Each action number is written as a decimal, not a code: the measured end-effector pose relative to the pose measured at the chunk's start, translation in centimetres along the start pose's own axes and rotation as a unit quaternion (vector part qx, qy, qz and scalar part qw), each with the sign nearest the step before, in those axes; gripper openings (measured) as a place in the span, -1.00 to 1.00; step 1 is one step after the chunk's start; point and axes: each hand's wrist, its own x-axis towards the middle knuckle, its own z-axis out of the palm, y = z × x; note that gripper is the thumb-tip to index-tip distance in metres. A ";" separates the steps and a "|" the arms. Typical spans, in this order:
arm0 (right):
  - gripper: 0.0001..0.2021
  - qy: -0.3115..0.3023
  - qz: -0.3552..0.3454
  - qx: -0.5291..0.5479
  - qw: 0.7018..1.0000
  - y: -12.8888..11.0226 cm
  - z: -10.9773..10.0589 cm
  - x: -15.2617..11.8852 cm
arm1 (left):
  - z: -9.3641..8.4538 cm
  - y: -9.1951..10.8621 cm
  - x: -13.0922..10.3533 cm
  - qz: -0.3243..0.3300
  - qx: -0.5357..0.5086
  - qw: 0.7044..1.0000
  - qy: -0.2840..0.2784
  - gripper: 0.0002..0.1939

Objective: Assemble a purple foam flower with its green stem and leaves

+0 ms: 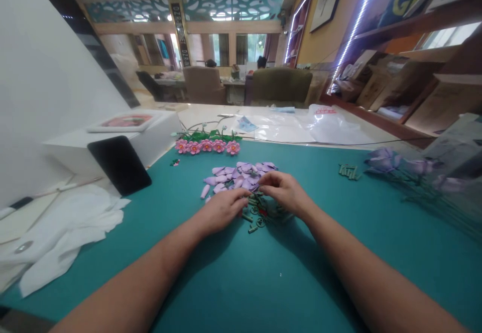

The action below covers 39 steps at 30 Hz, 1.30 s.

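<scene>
Purple petal pieces [243, 172] lie in a loose pile on the green mat [233, 283]. Just this side of them is a cluster of small dark green parts [260, 221], with a bit of red among them. My left hand [225, 208] is at the left of these parts, its fingers closed in a pinch. From the right, my right hand [283, 190] reaches over the pile's edge, thumb and fingertips pressed together close to the left fingertips. Whatever sits between the fingers is too small to make out.
Pink flowers [206, 145] lie at the mat's far edge, with a black tablet [119, 165] and white cloth [71, 232] at left. Green pieces [349, 172] and purple flowers [384, 160] are at right. Plastic bags [324, 124] lie beyond the mat.
</scene>
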 end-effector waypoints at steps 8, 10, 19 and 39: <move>-0.79 -0.009 0.073 0.210 0.975 -1.3 0.9 -0.6 | -0.2 0.3 0.0 -0.015 -0.063 0.997 0.034 -0.73; -0.75 -0.016 0.096 0.245 0.965 -1.4 1.1 -0.7 | -0.2 0.3 0.0 -0.013 -0.067 0.997 0.043 -0.73; -0.68 -0.022 0.124 0.302 0.945 -1.3 1.2 -0.7 | -0.1 0.3 0.0 0.004 -0.062 0.996 0.059 -0.72; -0.71 0.005 0.103 0.285 0.953 -1.7 1.6 -0.9 | -0.1 0.4 -0.1 0.012 -0.027 0.996 0.079 -0.71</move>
